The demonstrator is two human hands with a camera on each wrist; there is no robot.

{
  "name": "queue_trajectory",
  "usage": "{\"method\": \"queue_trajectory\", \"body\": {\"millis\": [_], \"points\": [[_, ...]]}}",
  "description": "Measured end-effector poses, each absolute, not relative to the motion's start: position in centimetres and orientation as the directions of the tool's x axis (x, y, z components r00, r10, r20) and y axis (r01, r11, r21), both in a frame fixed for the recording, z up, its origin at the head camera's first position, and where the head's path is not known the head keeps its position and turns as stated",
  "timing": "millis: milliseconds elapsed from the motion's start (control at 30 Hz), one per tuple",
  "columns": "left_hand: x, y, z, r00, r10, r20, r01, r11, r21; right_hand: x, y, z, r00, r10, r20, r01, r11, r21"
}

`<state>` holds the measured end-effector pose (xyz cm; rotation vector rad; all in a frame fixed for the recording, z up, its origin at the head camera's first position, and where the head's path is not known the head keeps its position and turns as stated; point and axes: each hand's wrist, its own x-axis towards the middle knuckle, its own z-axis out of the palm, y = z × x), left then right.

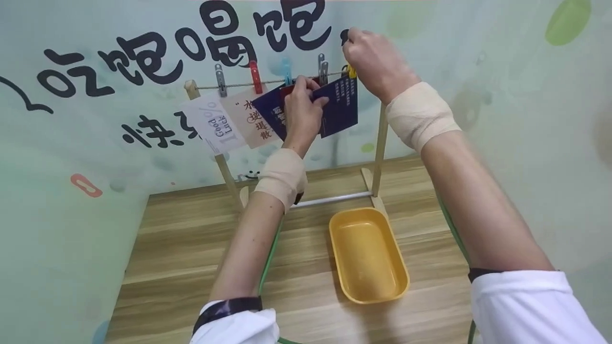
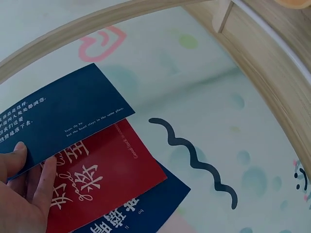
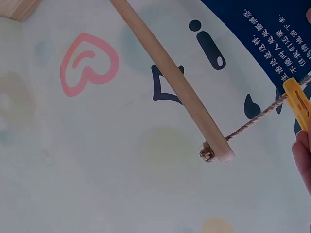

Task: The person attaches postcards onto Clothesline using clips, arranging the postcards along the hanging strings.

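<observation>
My left hand [image 1: 303, 112] pinches a dark blue card [image 1: 343, 112] between thumb and fingers, near the card's lower edge. At that card's upper right corner, my right hand [image 1: 377, 59] grips a yellow clothespin [image 3: 296, 97], whose tip lies over the card's corner and the rope [image 3: 262, 115]. Behind the held card, a red card [image 2: 109, 177] and another blue card [image 2: 165, 204] overlap. Further left on the line hang a beige card [image 1: 244, 119] under a red clothespin [image 1: 256, 79] and a white card [image 1: 203, 119] under a grey clothespin [image 1: 220, 81].
Light blue [image 1: 287, 69] and grey clothespins [image 1: 324, 71] sit mid-rope. A wooden post [image 1: 380, 148] holds the rope's right end; a white rod [image 1: 332, 198] crosses low between the posts. A yellow basin [image 1: 370, 258] stands on the wood-patterned floor [image 1: 181, 258], before a printed wall [image 1: 516, 95].
</observation>
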<state>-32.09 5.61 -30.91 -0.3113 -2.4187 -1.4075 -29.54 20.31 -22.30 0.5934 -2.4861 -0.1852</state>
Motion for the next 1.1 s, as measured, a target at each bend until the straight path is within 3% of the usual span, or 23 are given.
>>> {"method": "queue_trajectory", "body": {"millis": [600,867,1100], "points": [[-32.0,6.1,-31.2,-0.917,0.063,0.394,0.378,0.45,0.809,-29.7,20.7,-22.2,-0.789,-0.428,0.44,-0.333,0.901,0.278],[-32.0,6.3,-31.2,-0.929,-0.015,0.37,0.327,0.435,0.839,-29.7,21.0,-22.3,-0.818,-0.381,0.43,-0.337,0.925,0.178],[-31.7,6.7,-31.5,-0.914,-0.072,0.399,0.307,0.518,0.798,-29.7,21.2,-22.7,-0.811,-0.371,0.452,-0.359,0.926,0.116]]}}
